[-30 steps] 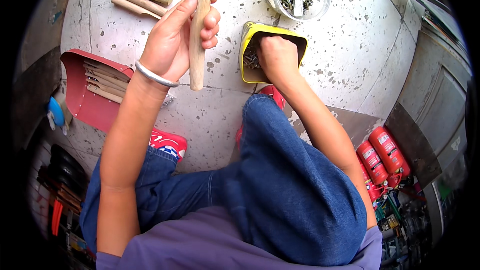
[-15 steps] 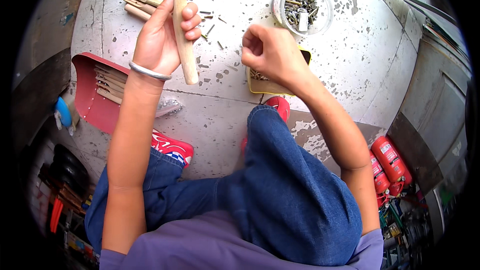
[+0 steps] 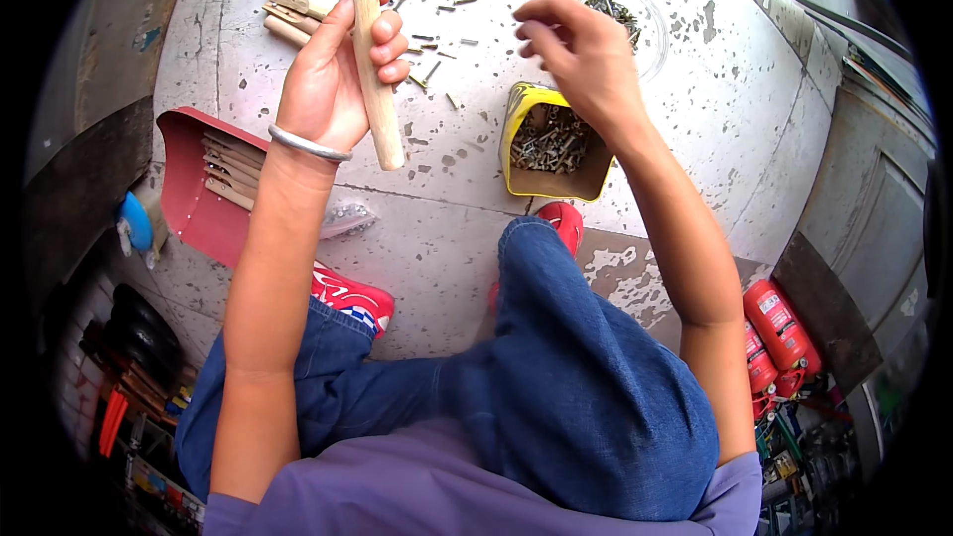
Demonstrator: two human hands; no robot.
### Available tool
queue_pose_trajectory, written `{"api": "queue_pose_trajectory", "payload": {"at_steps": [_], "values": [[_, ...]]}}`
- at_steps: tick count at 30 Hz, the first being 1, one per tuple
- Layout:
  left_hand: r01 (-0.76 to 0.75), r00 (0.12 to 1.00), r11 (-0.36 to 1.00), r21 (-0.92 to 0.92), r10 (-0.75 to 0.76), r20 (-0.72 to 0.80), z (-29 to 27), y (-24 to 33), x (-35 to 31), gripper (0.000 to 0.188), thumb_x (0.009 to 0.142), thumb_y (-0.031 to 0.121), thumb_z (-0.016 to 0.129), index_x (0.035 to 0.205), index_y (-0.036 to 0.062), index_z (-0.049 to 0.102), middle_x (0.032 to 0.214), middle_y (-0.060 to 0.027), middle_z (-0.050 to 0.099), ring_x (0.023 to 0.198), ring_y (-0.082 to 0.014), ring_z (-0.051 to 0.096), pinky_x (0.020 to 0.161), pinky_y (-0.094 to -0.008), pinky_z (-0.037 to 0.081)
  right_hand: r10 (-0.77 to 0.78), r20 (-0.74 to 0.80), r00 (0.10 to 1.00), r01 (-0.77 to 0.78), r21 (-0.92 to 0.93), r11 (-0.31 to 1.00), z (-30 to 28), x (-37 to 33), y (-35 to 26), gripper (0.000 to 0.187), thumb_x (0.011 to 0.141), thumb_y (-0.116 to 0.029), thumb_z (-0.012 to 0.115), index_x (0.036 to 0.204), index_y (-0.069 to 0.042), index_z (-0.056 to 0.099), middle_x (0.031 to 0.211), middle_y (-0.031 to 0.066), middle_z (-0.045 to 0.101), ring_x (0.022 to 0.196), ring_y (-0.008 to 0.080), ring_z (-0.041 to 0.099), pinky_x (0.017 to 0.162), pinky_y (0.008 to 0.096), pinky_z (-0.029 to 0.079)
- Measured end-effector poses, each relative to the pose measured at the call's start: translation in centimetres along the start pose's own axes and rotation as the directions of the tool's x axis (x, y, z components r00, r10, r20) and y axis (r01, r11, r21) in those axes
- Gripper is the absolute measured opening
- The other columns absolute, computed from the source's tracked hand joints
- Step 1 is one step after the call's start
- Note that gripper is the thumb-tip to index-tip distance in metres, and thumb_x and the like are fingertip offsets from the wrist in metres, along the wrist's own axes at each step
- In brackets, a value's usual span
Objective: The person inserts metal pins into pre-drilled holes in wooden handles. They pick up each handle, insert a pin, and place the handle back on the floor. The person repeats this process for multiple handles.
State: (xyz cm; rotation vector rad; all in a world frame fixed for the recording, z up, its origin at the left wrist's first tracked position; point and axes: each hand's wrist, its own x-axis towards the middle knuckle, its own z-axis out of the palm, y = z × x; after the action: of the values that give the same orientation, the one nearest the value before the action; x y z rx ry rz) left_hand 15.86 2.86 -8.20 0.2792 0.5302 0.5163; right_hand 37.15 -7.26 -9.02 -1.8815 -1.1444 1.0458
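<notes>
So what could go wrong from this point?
The right hand is raised above the yellow box with fingers pinched; whatever small piece it may hold could drop among the nails scattered on the floor. The left hand holds the wooden stick near its lower end, so the stick might tilt or slip.

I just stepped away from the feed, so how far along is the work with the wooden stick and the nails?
Done: little that shows; a few wooden pieces lie on the floor, state unclear. In hand: the left hand grips a wooden stick upright, while the right hand is raised above the yellow box of nails, fingers pinched, contents too small to see. Left: no nail is visibly in the stick.
</notes>
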Motion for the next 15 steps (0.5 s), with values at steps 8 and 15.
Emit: {"api": "queue_pose_trajectory", "payload": {"at_steps": [8,15], "values": [[0.029,0.999,0.989,0.143,-0.023,-0.044,0.3,-1.7,0.7,0.028,0.1,0.026,0.037,0.112,0.0023,0.047,0.078,-0.0004,0.041,0.068,-0.0087,0.037,0.061,-0.0219,0.036,0.184,-0.177,0.967,-0.193,-0.037,0.98,-5.3,-7.7,1.2,0.012,0.085,-0.003,0.057,0.095,-0.002,0.064,0.077,0.0098,0.066,0.065,0.014,0.064,0.062,0.0257,0.05],[0.167,0.978,0.929,0.329,-0.115,-0.172,1.5,-5.4,0.8,0.029,0.099,0.031,0.04,0.106,0.0053,0.05,0.077,-0.0018,0.049,0.067,-0.0085,0.041,0.059,-0.0224,0.037,-0.029,0.164,0.986,0.138,-0.703,0.698,1.2,-11.0,3.5,0.009,0.074,0.0,0.052,0.082,0.003,0.053,0.091,0.0213,0.056,0.085,0.0356,0.057,0.075,0.0421,0.046]]}}
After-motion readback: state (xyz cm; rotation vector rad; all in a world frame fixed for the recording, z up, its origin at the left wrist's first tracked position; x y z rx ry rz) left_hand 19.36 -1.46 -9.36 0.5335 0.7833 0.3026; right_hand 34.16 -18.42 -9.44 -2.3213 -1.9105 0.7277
